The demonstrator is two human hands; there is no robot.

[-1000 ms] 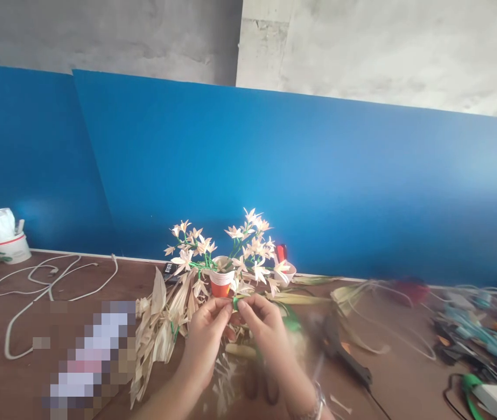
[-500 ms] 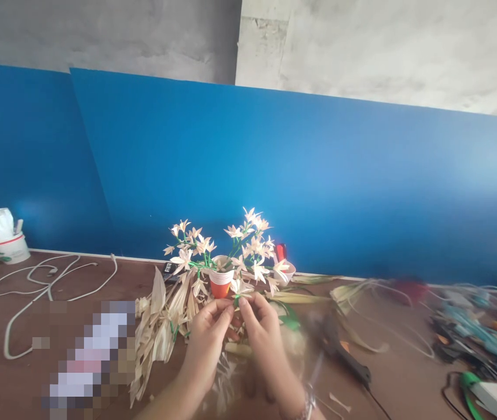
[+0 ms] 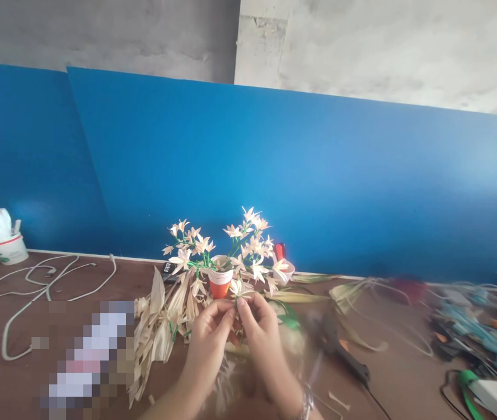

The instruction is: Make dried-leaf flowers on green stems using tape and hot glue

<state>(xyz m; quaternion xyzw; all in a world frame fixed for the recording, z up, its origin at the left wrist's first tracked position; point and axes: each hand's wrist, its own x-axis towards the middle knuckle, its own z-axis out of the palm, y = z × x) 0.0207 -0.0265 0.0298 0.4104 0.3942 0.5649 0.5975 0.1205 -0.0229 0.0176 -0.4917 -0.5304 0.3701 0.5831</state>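
A pale corn-husk flower [image 3: 238, 288] with a green base is pinched between the fingertips of both hands, low in front of the cup. My left hand [image 3: 210, 326] is closed, thumb and index finger pressed together at the flower's base. Opposite it, my right hand [image 3: 258, 319] pinches the same spot, thumb tip on the green part. Just behind stands an orange and white paper cup [image 3: 221, 284]. Flower sprays on green stems [image 3: 252, 239] spread from the cup to both sides. Dried husks [image 3: 161, 326] lie left of my hands.
A dark glue gun [image 3: 340, 350] with a cord lies to the right. White cable [image 3: 47, 286] loops over the table at left, near a white tub [image 3: 6, 248]. Blue material and tools [image 3: 485, 332] crowd the far right. A blue partition [image 3: 275, 175] rises behind.
My hands stay together at the flower, with only slight finger movement around its base; less green shows there now. The whole view has shifted very slightly.
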